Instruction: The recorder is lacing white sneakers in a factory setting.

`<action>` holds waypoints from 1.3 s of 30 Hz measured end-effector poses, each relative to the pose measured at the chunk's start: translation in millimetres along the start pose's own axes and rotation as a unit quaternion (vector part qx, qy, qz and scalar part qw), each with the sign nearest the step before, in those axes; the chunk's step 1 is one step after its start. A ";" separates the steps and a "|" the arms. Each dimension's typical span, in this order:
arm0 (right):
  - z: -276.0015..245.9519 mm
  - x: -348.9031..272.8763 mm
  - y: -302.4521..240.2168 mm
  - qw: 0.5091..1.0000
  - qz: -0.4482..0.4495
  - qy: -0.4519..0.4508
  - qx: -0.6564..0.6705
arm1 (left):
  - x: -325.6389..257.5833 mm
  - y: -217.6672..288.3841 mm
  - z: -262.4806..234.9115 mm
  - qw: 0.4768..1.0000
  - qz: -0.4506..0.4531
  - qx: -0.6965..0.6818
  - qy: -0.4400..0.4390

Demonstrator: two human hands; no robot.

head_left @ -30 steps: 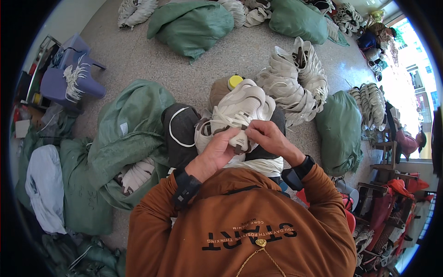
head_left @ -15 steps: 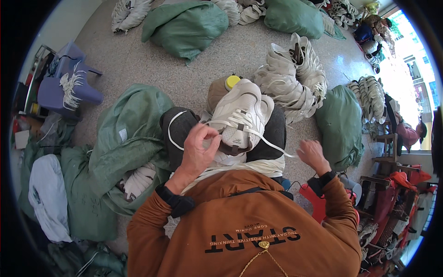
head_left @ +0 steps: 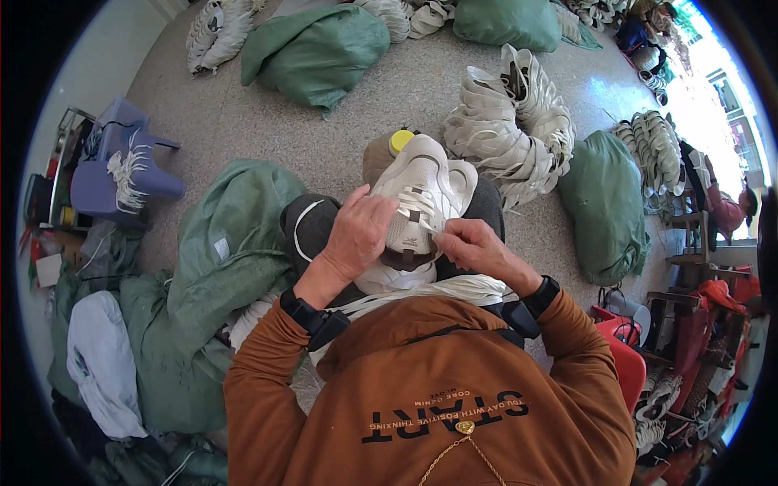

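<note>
- Head view, right hand (head_left: 472, 245): thumb and forefinger pinched together on a white lace (head_left: 435, 232) at the right edge of the tongue; remaining fingers curled in.
- Left hand (head_left: 361, 231): fingers bent, back of hand to camera, against the left side of the shoe. Fingertips hidden, so can't tell if it grips lace or just steadies.
- Pale shoe (head_left: 427, 172): between and just beyond both hands, toe pointing away from the wearer, heel collar nearest the lap. Second pale shoe (head_left: 462, 180) beside it, beyond the right hand.
- Progress, my read: lacing part done. Lace rows cross the upper, right-hand lace not yet settled, no finished bow visible. Rows near the left hand partly covered, so can't count what's left.
- White lace bundle (head_left: 478, 288) across the lap, just nearer the wearer than the right hand.
- Yellow lid (head_left: 400, 142) past the left hand, on a tan container.
- Stacked pale shoes (head_left: 512, 158) on the floor (head_left: 324, 146), ahead and right of the right hand.
- Green sack (head_left: 604, 206) well right of the right hand; another green sack (head_left: 243, 206) left of the left hand.
</note>
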State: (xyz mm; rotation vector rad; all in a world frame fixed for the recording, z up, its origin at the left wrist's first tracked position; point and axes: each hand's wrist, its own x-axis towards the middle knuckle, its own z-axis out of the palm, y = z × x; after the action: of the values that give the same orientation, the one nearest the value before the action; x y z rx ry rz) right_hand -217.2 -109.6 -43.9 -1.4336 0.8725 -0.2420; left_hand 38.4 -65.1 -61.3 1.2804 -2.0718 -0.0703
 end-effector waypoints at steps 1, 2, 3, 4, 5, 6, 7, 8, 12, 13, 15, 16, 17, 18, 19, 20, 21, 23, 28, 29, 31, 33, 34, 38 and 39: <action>-2.4 -3.6 0.1 1.000 -0.016 0.010 -0.004 | -0.4 -2.9 -3.5 1.000 0.004 0.011 -0.021; -4.9 -7.1 1.3 0.999 -0.032 0.020 -0.007 | -1.4 -5.7 -6.8 0.999 0.007 0.023 -0.042; -7.9 -9.5 4.9 0.999 -0.033 0.019 -0.007 | -6.4 -11.1 -6.5 0.999 0.007 0.025 -0.043; -10.7 -12.0 10.3 0.999 -0.037 0.014 0.011 | -12.9 -16.4 -4.3 0.999 0.001 0.007 -0.037; -11.7 -13.7 13.8 0.999 -0.041 0.010 0.028 | -18.7 -20.6 -2.1 0.999 -0.005 -0.011 -0.031; -10.7 -16.6 14.6 0.999 -0.039 0.010 0.030 | -18.3 -19.3 -3.8 0.999 -0.006 -0.012 -0.033; -9.6 -19.7 14.0 0.998 -0.065 0.010 0.019 | -17.8 -18.0 -6.3 0.996 -0.067 -0.059 -0.028; -8.6 -22.4 14.5 0.996 -0.091 0.011 0.008 | -17.6 -16.7 -7.7 0.986 -0.127 -0.106 -0.023; -9.2 -25.3 20.4 0.995 -0.089 0.035 0.024 | -20.0 -14.4 -6.6 0.973 -0.169 -0.156 -0.019; -10.3 -21.4 25.0 0.998 -0.053 0.035 0.011 | -17.6 -15.4 -6.7 0.973 -0.172 -0.152 -0.024; -10.7 -13.3 22.3 0.999 -0.019 0.033 -0.002 | -14.5 -15.2 -6.1 0.974 -0.174 -0.144 -0.029; -7.3 -7.5 11.7 0.994 -0.059 0.084 -0.027 | -11.8 -12.4 -3.9 0.973 -0.171 -0.154 -0.007; -3.8 -1.0 2.7 0.985 -0.098 0.135 -0.051 | -9.0 -10.0 -2.0 0.972 -0.167 -0.163 0.015; -2.0 4.2 -2.6 0.984 -0.100 0.136 -0.052 | -3.5 -6.5 -2.3 0.973 -0.165 -0.162 0.016; -0.3 9.6 -7.5 0.970 -0.138 0.157 -0.125 | 2.5 -3.4 -3.5 0.972 -0.165 -0.167 -0.003; 1.5 15.1 -11.3 0.948 -0.175 0.178 -0.197 | 7.9 -1.1 -3.7 0.971 -0.165 -0.172 -0.022; 4.6 22.9 -11.3 0.937 -0.201 0.170 -0.228 | 11.1 0.0 -1.7 0.971 -0.163 -0.171 -0.020; 11.2 30.7 -12.7 0.917 -0.210 0.177 -0.289 | 17.6 1.1 2.1 0.989 -0.085 -0.102 -0.064; 16.1 44.7 -23.8 0.868 -0.205 0.170 -0.419 | 33.2 0.7 7.2 0.985 -0.054 -0.003 -0.163; 15.8 47.5 -26.0 0.869 -0.204 0.170 -0.419 | 36.3 1.5 8.0 0.979 -0.049 0.035 -0.197; 14.1 51.8 -29.3 0.854 -0.196 0.154 -0.457 | 38.5 -0.7 11.1 0.979 -0.032 0.043 -0.199; 11.8 54.5 -27.4 0.853 -0.196 0.150 -0.460 | 38.0 -1.8 11.5 0.978 -0.015 0.049 -0.201; 10.8 55.2 -26.3 0.851 -0.197 0.146 -0.464 | 36.4 -3.0 9.1 0.983 -0.020 0.025 -0.179; 8.4 40.7 -22.8 0.863 -0.198 0.137 -0.444 | 28.5 -8.6 1.7 0.994 -0.040 -0.059 -0.080; 4.7 33.9 -19.4 0.875 -0.197 0.141 -0.420 | 23.2 -11.4 0.4 0.994 -0.041 -0.060 -0.081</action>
State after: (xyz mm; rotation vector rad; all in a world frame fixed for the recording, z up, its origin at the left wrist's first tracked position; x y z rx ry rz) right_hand -184.4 -130.8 -39.2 -2.4490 0.9607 -0.4142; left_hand 40.6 -89.7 -53.7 1.3234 -2.1143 -0.3430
